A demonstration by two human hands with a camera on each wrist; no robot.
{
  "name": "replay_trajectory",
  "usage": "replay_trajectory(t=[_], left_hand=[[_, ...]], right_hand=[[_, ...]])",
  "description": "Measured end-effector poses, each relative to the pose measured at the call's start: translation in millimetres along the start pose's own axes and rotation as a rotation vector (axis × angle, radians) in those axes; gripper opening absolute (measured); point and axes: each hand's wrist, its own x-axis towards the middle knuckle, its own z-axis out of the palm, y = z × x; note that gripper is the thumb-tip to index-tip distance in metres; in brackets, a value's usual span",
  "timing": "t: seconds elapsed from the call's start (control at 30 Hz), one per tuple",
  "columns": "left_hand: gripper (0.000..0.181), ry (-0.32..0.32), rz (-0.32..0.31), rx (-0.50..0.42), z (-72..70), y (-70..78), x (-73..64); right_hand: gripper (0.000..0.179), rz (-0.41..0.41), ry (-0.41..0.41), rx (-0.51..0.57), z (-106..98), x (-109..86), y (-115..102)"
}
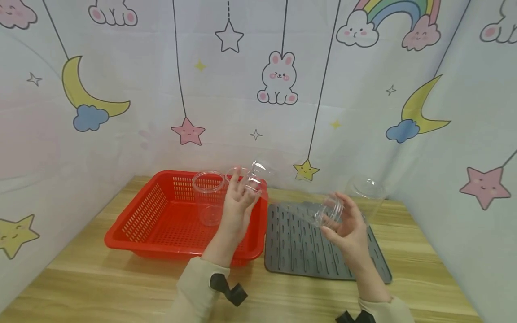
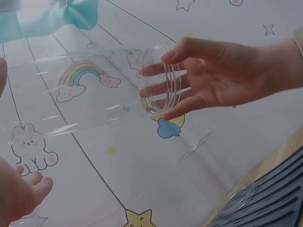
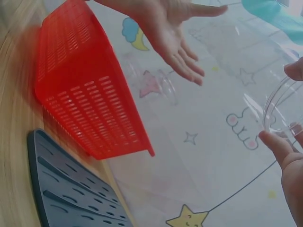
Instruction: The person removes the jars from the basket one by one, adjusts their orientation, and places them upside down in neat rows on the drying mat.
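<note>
Pale cartoon-printed cloth [image 1: 153,89] rises behind a wood-grain table [image 1: 93,287], its moons and stars filling the upper frame of the head view. You have your right hand [image 1: 352,224] raised right of centre, forearm coming up from the lower right, palm turned inward. Its thumb and fingers curl round the rim end of a clear plastic cup [image 1: 330,211], which lies on its side in the air above the grey mat [image 1: 286,251] and stretches toward your left hand [image 1: 238,206]. That hand is lifted over the right side of the red basket [image 1: 161,249], its fingers stretched out and the thumb spread wide in the right wrist view.

You can't tell whether those left fingers touch the cup's far end: the clear wall melts into the cloth. Nor do the doubled rings at the rim settle whether it is one cup or several nested. An upright cup [image 1: 210,208] stands in the basket; a faint one [image 1: 366,193] shows behind the mat's right side, partly covered by your right hand. Both sleeves [image 1: 198,287] run off the bottom edge.
</note>
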Motion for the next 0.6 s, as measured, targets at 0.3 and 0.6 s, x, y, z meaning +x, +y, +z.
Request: replay_trajectory(t=[0.3, 0.6], left_hand=[[0.091, -0.093, -0.069, -0.239, 6.6, 1.7, -2.9], [0.067, -0.108, -0.074, -0.309, 13.1, 2.3, -4.6]], right_hand=[[0.077, -0.010, -0.029, -0.015, 7, -2.9, 4], [0.076, -0.025, -0.049, -0.055, 12, -1.8, 6]])
